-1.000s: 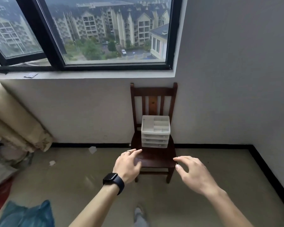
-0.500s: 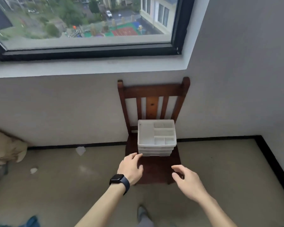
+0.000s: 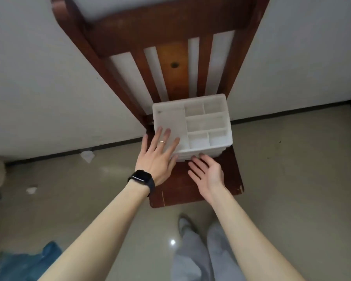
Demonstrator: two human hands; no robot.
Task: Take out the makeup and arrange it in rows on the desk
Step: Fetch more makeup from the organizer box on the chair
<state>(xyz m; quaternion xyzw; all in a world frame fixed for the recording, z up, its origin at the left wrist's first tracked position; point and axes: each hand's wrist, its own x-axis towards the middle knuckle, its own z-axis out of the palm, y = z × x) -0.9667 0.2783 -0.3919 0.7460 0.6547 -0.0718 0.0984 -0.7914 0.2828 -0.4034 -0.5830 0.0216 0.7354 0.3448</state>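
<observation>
Organizer (image 3: 201, 122), frame centre, on chair seat (image 3: 190, 189): left hand (image 3: 157, 157) spread flat on top, right hand (image 3: 208, 172) open-palmed at drawer front (image 3: 201, 156). Risk: box slides or tips if drawer sticks.

The one camera sits on my head, facing forward and steeply down, close above the wooden chair (image 3: 170, 25) set against the white wall (image 3: 39, 78).
</observation>
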